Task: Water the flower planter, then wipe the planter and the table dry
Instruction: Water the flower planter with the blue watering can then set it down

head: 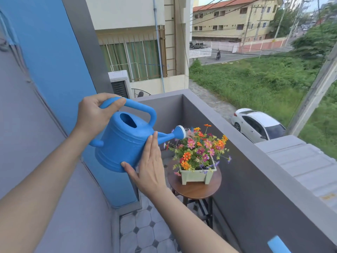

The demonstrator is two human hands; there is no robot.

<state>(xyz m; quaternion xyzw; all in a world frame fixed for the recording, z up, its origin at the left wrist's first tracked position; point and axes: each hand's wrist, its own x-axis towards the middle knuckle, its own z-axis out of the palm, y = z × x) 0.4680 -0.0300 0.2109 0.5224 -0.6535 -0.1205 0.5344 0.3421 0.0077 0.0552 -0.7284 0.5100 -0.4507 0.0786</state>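
Left hand [96, 114] grips the watering can [124, 143]; right hand [149, 165] lies flat on its side. The planter [197, 175] sits on the table [195, 191] at 4 o'clock. Tipping fast could splash water past it.

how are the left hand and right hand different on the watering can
The left hand curls round the top handle of the watering can, while the right hand lies flat with straight fingers against its side. The left hand sits high at the back; the right hand is lower, below the base of the spout. Both touch the blue can, which tilts toward the flowers.
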